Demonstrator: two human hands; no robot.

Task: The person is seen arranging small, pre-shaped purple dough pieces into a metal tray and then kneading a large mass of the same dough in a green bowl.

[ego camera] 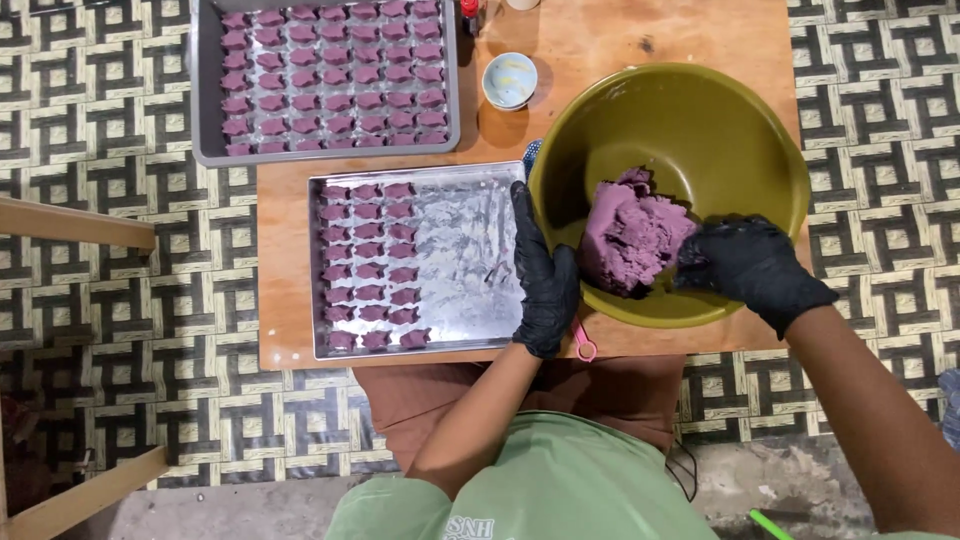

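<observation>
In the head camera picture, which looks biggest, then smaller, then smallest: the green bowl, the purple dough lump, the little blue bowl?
1. Green bowl, by far the largest.
2. Purple dough lump inside it, touched by the gloved right hand.
3. Little blue bowl, the smallest.

The green bowl looks tilted toward the camera, which may enlarge it slightly.

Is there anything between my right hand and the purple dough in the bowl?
Nothing visible. The right hand is inside the green bowl, touching the purple dough. The left hand grips the bowl's rim on the opposite side.
</observation>
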